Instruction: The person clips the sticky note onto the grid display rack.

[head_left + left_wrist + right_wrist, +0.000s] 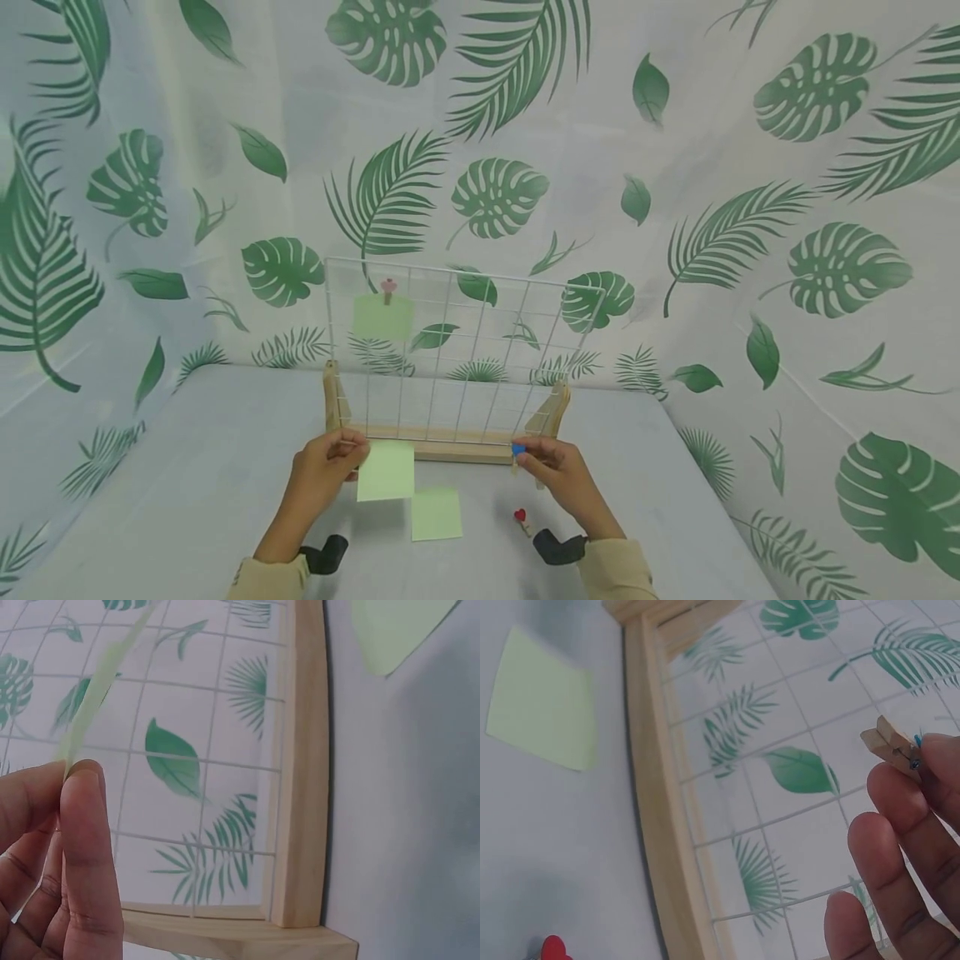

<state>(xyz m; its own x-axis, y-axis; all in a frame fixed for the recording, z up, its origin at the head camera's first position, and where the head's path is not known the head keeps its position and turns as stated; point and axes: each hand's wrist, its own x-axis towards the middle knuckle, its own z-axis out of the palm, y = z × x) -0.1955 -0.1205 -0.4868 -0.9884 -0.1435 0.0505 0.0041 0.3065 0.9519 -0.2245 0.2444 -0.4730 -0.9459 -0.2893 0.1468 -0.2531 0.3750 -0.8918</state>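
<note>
My left hand [318, 473] pinches a pale green paper note [387, 473] at its left edge, between thumb and forefinger. The left wrist view shows that note [96, 694] almost edge-on, in front of the wire grid. A small wooden clothespin [889, 744] with a blue ornament sits between the thumb and forefinger of my right hand [564, 479]. Its jaws point away from the fingertips. Both hands are just in front of the grid's lower edge. High on the grid's left side hangs another green note [382, 321], held by a clothespin with a pink ornament [387, 286].
The white wire grid leans back on a wooden stand [472, 452]. A loose green note [437, 517] lies on the white table between my hands. To its right lies a clothespin with a red heart [521, 516]. Leaf-printed cloth [585, 192] surrounds the table's back and sides.
</note>
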